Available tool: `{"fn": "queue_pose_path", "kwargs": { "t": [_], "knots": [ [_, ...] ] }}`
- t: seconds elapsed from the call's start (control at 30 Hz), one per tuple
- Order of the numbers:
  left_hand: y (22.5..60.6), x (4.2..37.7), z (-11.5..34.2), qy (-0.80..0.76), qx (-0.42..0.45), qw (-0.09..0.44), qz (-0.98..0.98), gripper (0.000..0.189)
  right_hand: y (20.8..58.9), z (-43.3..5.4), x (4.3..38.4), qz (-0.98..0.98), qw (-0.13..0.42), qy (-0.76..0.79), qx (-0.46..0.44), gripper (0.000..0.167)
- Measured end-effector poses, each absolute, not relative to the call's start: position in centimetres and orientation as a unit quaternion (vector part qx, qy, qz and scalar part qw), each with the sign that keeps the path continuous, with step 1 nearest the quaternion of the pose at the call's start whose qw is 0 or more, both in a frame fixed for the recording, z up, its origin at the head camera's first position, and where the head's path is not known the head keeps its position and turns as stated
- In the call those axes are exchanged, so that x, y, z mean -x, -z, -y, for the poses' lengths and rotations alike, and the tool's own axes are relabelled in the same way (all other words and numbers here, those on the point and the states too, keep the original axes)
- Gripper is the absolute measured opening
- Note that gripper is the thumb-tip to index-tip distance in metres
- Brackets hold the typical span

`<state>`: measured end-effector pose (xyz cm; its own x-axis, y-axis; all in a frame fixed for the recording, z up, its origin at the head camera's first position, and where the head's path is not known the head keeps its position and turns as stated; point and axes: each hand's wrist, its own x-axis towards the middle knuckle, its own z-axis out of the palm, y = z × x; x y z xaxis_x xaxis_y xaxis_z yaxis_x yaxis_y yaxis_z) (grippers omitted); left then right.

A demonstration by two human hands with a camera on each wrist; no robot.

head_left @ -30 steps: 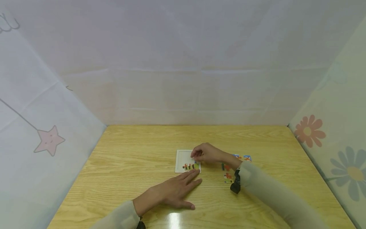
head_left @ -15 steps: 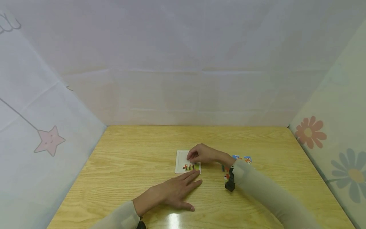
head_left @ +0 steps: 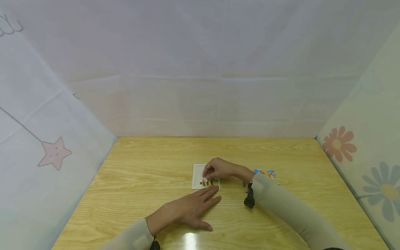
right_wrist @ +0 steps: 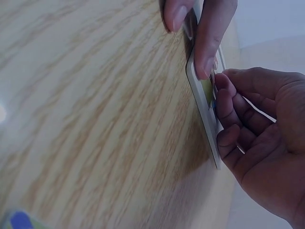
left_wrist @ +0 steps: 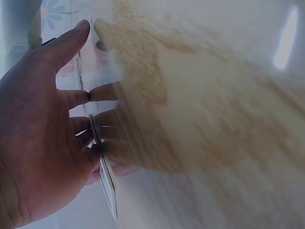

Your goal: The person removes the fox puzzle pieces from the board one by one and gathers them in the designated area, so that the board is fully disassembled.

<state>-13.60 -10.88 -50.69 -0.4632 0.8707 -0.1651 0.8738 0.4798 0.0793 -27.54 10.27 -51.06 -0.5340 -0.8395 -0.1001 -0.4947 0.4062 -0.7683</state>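
A small white-rimmed puzzle board (head_left: 196, 173) lies on the wooden table, with a row of joined picture pieces (head_left: 210, 182) along its near side. My left hand (head_left: 192, 209) lies flat with fingers spread, its fingertips on the board's near edge. Over the board, my right hand (head_left: 219, 168) is bent down with thumb and index finger together, pinching a small puzzle piece mostly hidden by the fingers. In the right wrist view those fingertips are right at the board's surface (right_wrist: 208, 119), close beside the left hand's fingers (right_wrist: 209, 40).
Several loose puzzle pieces (head_left: 271, 174) in blue and orange lie right of the board, partly covered by the right sleeve (head_left: 281, 198). The wooden table (head_left: 140, 166) ends at pale cloth walls (head_left: 200, 104) at the back and sides.
My right hand has moved left across the board and slightly down toward the row of pieces, carrying the pinched piece. The left hand stays in place.
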Motion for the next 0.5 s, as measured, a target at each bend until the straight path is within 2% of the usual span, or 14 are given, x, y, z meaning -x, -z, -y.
{"fn": "queue_pose_path", "kwargs": {
  "t": [0.23,0.5],
  "knots": [
    [50.55,13.69,10.9,0.004,-0.506,0.108,-0.855,0.099,51.19,-10.16,27.58,-0.8,0.255,0.35,0.416,0.014],
    [50.68,13.77,10.98,0.014,-0.509,0.097,-0.855,0.1,51.02,-10.07,27.47,-0.784,0.271,0.362,0.425,0.014]
  ]
}}
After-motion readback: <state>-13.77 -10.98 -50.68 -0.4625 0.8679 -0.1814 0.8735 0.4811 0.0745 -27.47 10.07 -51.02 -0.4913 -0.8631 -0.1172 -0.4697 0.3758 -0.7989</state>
